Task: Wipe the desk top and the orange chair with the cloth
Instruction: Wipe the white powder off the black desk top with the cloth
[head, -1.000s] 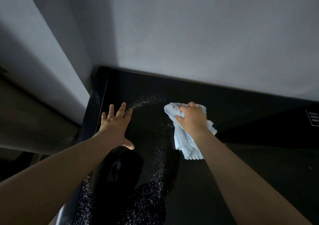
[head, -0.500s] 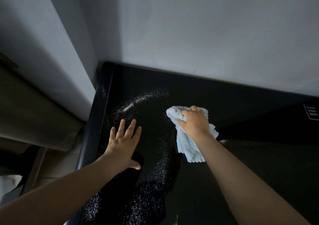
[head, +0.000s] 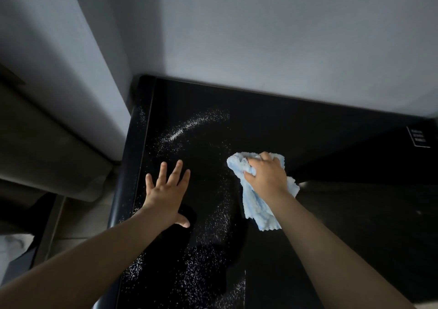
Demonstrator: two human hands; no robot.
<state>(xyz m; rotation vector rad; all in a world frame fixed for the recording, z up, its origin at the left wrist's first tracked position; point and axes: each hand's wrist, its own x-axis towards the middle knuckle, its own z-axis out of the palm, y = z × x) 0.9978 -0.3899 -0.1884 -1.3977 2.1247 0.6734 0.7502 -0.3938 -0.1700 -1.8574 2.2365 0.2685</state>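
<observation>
Black desk top: two hands, one cloth.

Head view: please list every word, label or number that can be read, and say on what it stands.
White-framed label on the black desk top, far right: a few lines of white print, too small and blurred to read.
No other text is visible.

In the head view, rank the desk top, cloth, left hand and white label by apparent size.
1. desk top
2. cloth and left hand: look alike, unranked, since the right hand hides part of the cloth
3. label
</observation>
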